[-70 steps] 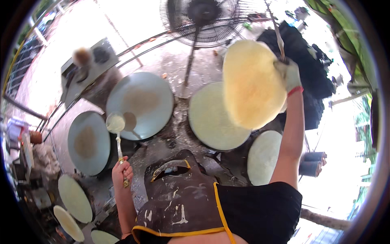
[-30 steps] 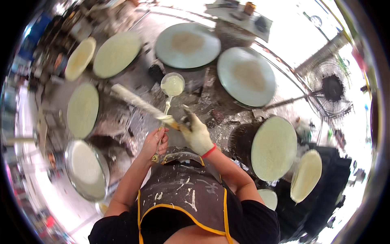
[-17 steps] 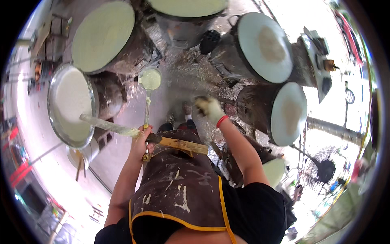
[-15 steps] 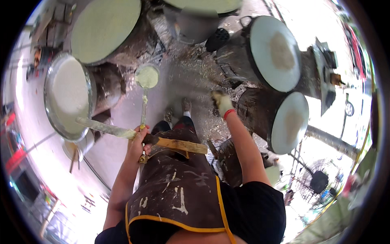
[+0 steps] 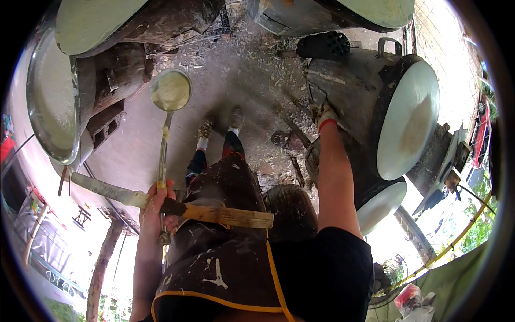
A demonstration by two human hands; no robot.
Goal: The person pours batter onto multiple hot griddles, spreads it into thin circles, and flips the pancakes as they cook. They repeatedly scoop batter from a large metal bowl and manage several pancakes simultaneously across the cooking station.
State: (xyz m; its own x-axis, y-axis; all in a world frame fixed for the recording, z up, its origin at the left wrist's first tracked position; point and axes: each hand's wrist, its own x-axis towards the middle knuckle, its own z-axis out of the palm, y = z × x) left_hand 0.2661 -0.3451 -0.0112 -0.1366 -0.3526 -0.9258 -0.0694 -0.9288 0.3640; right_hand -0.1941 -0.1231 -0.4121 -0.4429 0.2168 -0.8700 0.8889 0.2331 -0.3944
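My left hand (image 5: pixel 158 206) grips two long tools at once. One is a long-handled ladle (image 5: pixel 171 90), its round bowl holding a pale, creamy batter-like mass. The other is a flat paddle (image 5: pixel 228 216) with a wooden handle and a pale, coated blade, lying crosswise over the apron. My right hand (image 5: pixel 325 112), in a light work glove with a red cuff, reaches to the side of a drum-shaped stove (image 5: pixel 346 88). Its fingers are curled beside a thin wire loop (image 5: pixel 316 92) on that stove; what they hold is unclear.
Large pans sit on drum stoves around me: a pale-filled one (image 5: pixel 53 102) at left, white-topped pans (image 5: pixel 410 118) at right. A black cylinder with holes (image 5: pixel 324 45) lies near the far stove. Wood scraps litter the floor (image 5: pixel 214 64). A fan (image 5: pixel 389 282) stands at lower right.
My right hand has moved right and farther away, up to the stove's side. The view has shifted, and the left hand still holds the ladle and paddle.
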